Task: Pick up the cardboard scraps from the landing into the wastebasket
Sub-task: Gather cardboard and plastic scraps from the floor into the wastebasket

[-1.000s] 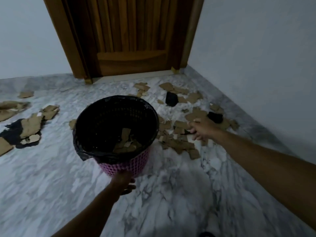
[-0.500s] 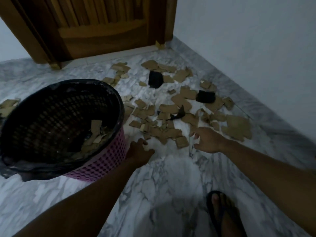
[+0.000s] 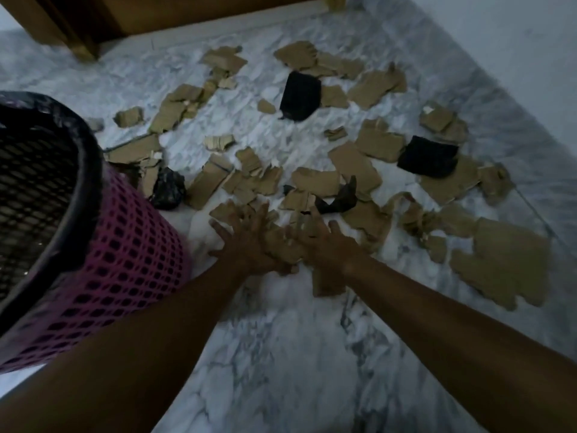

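So both hands are down flat on the marble floor (image 3: 281,354), left hand (image 3: 246,245) and right hand (image 3: 324,245) side by side, fingers spread, pressing on a little heap of torn brown cardboard scraps (image 3: 284,245); whether anything's actually gripped is hard to say through the blur. Just left of the left hand: the pink mesh wastebasket (image 3: 118,270), black-lined. Beyond the fingers, more ragged scraps and black pieces (image 3: 299,95); bare floor nearer the forearms.

home landing – marble floor (image 3: 281,354), wooden door (image 3: 175,14)
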### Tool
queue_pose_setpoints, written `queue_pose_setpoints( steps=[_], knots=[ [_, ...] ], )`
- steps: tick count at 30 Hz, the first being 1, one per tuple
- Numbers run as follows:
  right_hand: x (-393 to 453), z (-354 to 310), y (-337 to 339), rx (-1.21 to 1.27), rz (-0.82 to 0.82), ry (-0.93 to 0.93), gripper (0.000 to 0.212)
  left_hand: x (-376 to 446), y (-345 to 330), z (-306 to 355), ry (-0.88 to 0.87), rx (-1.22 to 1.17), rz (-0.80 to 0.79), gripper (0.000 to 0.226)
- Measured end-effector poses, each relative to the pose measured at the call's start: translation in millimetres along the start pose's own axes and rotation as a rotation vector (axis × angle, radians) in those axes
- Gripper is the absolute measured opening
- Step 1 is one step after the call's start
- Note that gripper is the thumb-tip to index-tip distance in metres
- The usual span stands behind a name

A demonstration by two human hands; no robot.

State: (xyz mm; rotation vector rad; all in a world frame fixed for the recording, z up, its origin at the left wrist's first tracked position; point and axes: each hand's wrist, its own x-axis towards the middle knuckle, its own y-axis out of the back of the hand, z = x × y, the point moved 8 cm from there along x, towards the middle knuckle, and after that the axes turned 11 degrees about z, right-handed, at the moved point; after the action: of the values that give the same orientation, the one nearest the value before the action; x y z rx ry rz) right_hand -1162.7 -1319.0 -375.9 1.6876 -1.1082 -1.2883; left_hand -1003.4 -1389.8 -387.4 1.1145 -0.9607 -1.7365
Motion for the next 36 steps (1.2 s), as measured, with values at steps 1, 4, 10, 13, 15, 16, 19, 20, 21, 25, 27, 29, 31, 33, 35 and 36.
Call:
queue_pose_setpoints(
  steps=[1,4,10,13,15,16,19,20,21,25,27,29,31,33,35,36],
  knots=[
    [11.6,-2.6,1.9,-0.053,0.023,0.039,0.087,7.5,-4.5,0.6,0.01,0.019,-0.045,0.156],
    [32.5,-8.2,6.4,-0.139,0.005,0.128,0.105,13.0,-11.6,0.7,0.051,0.091,-0.132,0.145],
    [27.9,-9.0,6.9,0.172,0.146,0.214,0.072,-6.6,5.9,14.9,-0.312,0.051,0.336,0.077],
    [10.5,-3.8,1.3,0.322,0.231,0.149,0.043,-14.8,1.2,13.1,-0.285,-0.046,0.328,0.045],
    [3.3,-1.4,1.2,0.397,0.285,0.088,0.022,-21.1,2.9,14.1,-0.277,-0.099,0.319,0.038],
    [-1.7,-1.0,5.0,0.428,0.327,0.063,0.015,-24.9,6.3,14.9,-0.262,-0.142,0.317,0.036],
    [-19.5,0.1,13.9,0.446,0.416,-0.015,0.01,-38.4,21.5,20.6,-0.233,-0.251,0.313,0.036],
    [-26.5,-0.4,18.4,0.447,0.45,-0.023,0.008,-42.5,26.8,22.7,-0.237,-0.261,0.318,0.037],
    [-34.2,-2.5,24.3,0.461,0.495,-0.016,0.007,-47.3,33.0,24.0,-0.229,-0.272,0.316,0.036],
    [-55.9,-8.5,51.7,0.535,0.625,-0.018,0.007,-58.6,59.0,26.4,-0.211,-0.347,0.354,0.036],
    [-60.3,-10.8,67.0,0.516,0.647,-0.072,0.01,-62.6,71.1,28.5,-0.204,-0.362,0.345,0.037],
    [-66.4,-18.6,79.7,0.515,0.644,-0.105,0.019,-68.2,82.8,26.1,-0.189,-0.35,0.327,0.039],
    [-67.5,-28.0,79.7,0.549,0.548,-0.134,0.013,-73.4,88.3,16.5,-0.131,-0.354,0.294,0.039],
    [-66.6,-39.1,72.9,0.576,0.481,-0.144,0.009,-81.5,83.0,-1.7,-0.058,-0.389,0.256,0.032],
    [-60.2,-46.5,65.7,0.544,0.48,-0.145,0.017,-90.4,65.3,-21.4,-0.007,-0.426,0.189,0.02],
    [-54.3,-47.9,59.7,0.491,0.474,-0.151,0.019,-94.6,52.3,-30.2,0.009,-0.445,0.154,0.017]
  ],
)
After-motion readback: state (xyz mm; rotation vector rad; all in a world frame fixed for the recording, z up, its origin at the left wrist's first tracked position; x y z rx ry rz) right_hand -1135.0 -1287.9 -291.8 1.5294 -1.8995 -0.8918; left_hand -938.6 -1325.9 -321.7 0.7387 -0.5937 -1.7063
